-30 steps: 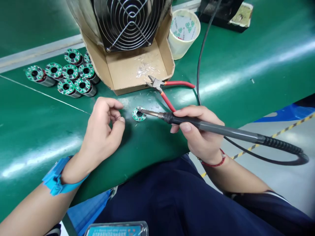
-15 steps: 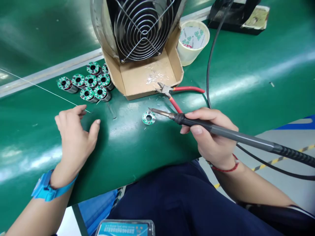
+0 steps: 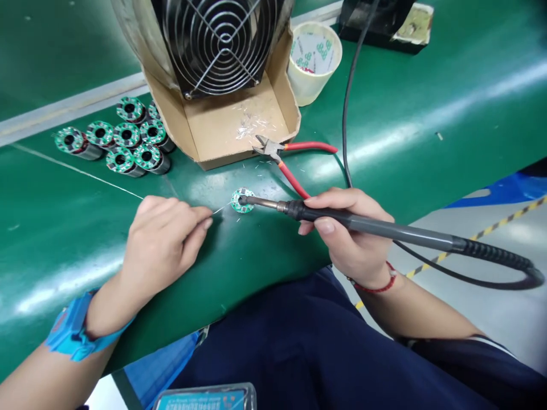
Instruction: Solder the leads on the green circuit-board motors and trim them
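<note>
- Both hands work low on the green bench in the head view: the right hand (image 3: 348, 233) is wrapped around the grey handle of a soldering iron (image 3: 363, 223), thumb on top and fingers curled beneath, and the left hand (image 3: 164, 239) is pinched closed on a thin solder wire (image 3: 220, 209).
- Held nearly level, the iron has its metal tip resting on the small round green circuit board (image 3: 242, 200), at the board's middle.
- That board lies flat on the green mat (image 3: 427, 85), between the two hands and just in front of the cardboard tray (image 3: 231, 122).
- Running from the left fingertips, the wire's free end reaches the board's left edge; its other length trails away to the left across the mat.
- Red-handled cutters (image 3: 290, 156) lie just beyond the board, jaws at the tray's front lip.
- A wire-guarded fan (image 3: 213, 40) stands in the tray.
- A cluster of coil assemblies (image 3: 119, 142) topped with similar green boards sits to the left of the tray.
- A white cup (image 3: 314, 60) stands to the tray's right.
- A blue wrist strap (image 3: 72, 333) circles the left wrist.
</note>
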### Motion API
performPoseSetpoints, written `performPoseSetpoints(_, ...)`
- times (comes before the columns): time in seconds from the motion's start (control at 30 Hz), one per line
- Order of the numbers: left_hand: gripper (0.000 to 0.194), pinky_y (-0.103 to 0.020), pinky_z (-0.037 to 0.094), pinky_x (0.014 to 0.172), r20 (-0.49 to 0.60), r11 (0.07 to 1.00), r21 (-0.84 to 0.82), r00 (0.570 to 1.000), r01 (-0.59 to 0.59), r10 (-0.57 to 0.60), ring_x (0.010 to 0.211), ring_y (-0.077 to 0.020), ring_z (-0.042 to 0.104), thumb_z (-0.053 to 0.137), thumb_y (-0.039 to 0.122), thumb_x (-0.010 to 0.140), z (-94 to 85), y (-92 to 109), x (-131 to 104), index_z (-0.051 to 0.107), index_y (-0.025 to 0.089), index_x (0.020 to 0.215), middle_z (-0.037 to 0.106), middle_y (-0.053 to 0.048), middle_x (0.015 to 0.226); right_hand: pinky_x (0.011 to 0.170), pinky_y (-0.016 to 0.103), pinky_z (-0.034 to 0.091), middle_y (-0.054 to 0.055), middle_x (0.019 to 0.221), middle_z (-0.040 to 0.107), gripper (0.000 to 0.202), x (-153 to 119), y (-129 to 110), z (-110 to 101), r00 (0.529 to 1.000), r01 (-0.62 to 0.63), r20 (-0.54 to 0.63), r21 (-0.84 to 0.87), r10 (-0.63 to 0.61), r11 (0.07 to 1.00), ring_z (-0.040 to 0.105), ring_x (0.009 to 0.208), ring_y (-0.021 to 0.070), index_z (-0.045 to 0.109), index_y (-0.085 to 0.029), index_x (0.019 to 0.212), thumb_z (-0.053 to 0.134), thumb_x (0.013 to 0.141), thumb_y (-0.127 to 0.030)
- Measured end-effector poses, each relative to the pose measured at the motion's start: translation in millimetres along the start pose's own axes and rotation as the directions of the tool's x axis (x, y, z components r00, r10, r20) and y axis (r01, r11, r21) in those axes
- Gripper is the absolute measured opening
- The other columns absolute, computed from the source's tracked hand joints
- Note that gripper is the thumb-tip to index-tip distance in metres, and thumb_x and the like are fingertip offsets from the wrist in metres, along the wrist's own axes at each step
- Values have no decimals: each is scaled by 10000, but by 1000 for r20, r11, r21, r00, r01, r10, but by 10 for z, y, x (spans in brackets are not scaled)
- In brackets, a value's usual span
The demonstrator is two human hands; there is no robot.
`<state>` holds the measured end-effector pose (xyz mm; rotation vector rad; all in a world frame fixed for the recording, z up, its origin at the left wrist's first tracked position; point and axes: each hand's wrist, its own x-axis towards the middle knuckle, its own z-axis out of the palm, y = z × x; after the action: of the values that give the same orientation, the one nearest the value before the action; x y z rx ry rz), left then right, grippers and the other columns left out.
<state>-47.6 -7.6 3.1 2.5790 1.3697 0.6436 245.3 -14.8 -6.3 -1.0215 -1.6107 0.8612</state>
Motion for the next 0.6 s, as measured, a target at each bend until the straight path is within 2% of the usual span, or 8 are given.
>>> performPoseSetpoints(0.17, 58, -376, 371, 734, 38, 999, -32, 999, -17, 18, 686, -182, 591, 582, 200, 955, 86, 10, 56, 637, 218, 953, 614, 1, 687, 684, 278, 618, 31, 982, 773, 204, -31, 22, 2, 1000, -10, 9, 3, 10, 1000, 748, 776, 148, 723, -246, 1157, 711, 954, -239)
performPoseSetpoints(0.4, 35, -385, 375, 747, 46, 999, -19, 998, -43, 44, 684, -184, 577, 580, 197, 962, 85, 0, 57, 604, 222, 962, 608, 3, 694, 660, 255, 598, 33, 952, 776, 163, 30, -1, 16, 997, -44, 62, 32, 42, 999, 742, 786, 143, 724, -216, 1102, 733, 940, -226)
performPoseSetpoints(0.6, 100, -386, 361, 709, 48, 991, 51, 991, -126, 124, 667, -200, 583, 563, 204, 963, 133, 19, 163, 647, 207, 910, 651, -18, 708, 602, 238, 578, 13, 925, 769, 172, 23, -10, -5, 995, -62, 82, 12, 61, 998, 708, 686, 112, 724, -204, 1108, 734, 938, -225)
